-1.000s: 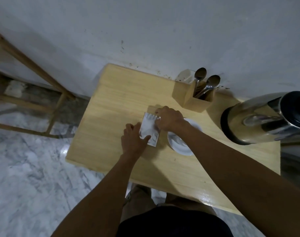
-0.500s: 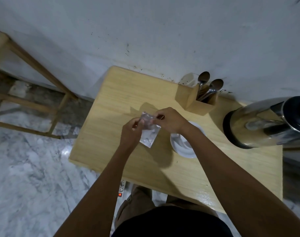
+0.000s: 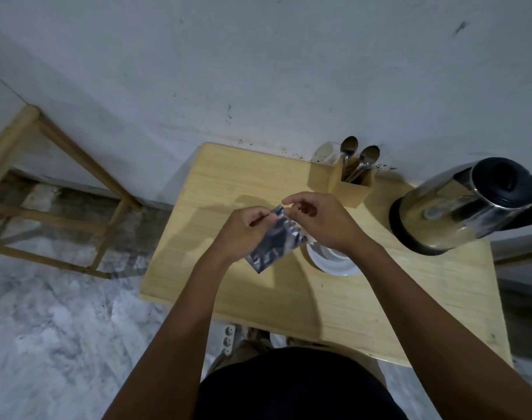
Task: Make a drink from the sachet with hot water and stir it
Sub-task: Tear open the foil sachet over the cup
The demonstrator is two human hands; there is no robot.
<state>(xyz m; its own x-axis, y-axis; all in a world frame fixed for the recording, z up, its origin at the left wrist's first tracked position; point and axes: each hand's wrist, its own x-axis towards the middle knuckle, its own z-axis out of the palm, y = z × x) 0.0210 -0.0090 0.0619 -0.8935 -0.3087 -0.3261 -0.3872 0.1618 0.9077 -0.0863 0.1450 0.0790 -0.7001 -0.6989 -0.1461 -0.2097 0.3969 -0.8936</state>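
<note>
A shiny foil sachet (image 3: 274, 242) hangs above the wooden table (image 3: 243, 286), held at its top edge by both hands. My left hand (image 3: 243, 230) pinches the top left corner. My right hand (image 3: 322, 221) pinches the top edge right beside it. Under my right wrist sits a white cup on a saucer (image 3: 334, 263), partly hidden. A steel electric kettle (image 3: 458, 207) with a black lid stands at the table's right. Two spoons (image 3: 357, 160) stick up from a wooden holder (image 3: 352, 189) at the back.
The table stands against a white wall (image 3: 258, 71). A wooden frame (image 3: 61, 189) is on the marble floor to the left. A white power strip (image 3: 228, 339) lies on the floor under the table's front edge.
The sachet lay on the table under both hands; it has been lifted clear of the surface and both hands now pinch its top edge.
</note>
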